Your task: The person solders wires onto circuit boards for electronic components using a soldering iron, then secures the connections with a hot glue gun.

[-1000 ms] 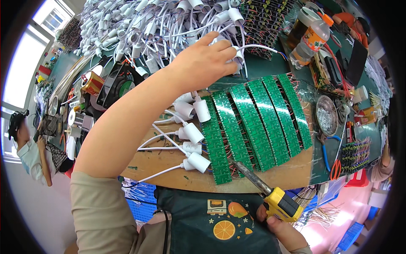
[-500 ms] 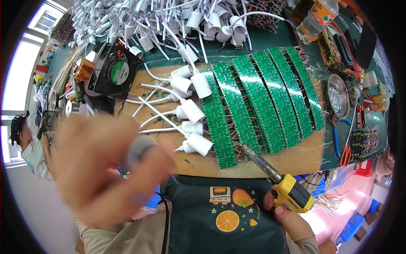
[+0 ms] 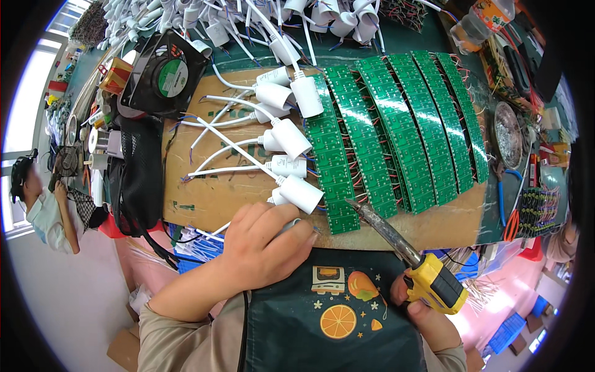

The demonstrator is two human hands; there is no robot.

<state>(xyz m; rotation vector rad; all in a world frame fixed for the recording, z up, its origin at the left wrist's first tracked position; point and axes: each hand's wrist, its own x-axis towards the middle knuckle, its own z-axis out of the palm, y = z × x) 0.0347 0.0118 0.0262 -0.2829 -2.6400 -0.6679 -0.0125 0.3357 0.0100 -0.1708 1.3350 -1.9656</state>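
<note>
At the near left of the brown work board (image 3: pixel 207 201), the left hand (image 3: pixel 263 248) is drawn in with fingers bunched around a pale piece (image 3: pixel 290 227), mostly hidden, perhaps another socket. The right hand (image 3: pixel 421 304) is wrapped around the yellow grip of a soldering iron (image 3: pixel 407 250), its tip at the near end of the leftmost of the green circuit strips (image 3: pixel 406 139) — whether it touches, I cannot tell. White lamp sockets (image 3: pixel 301 195) lie along the left side of that strip, cables trailing left.

The step in hand looks like readying a socket's wires for soldering; the next move would call for steadying a wire at the strip's near left edge and meeting it with the tip (a light touch, I judge).

As for writing, small print marks some sockets, too fine to read. The black fan (image 3: pixel 164 74) at far left has a green hub label — its lettering tiny — and the far right bottle (image 3: pixel 493 15) an orange one.
</note>
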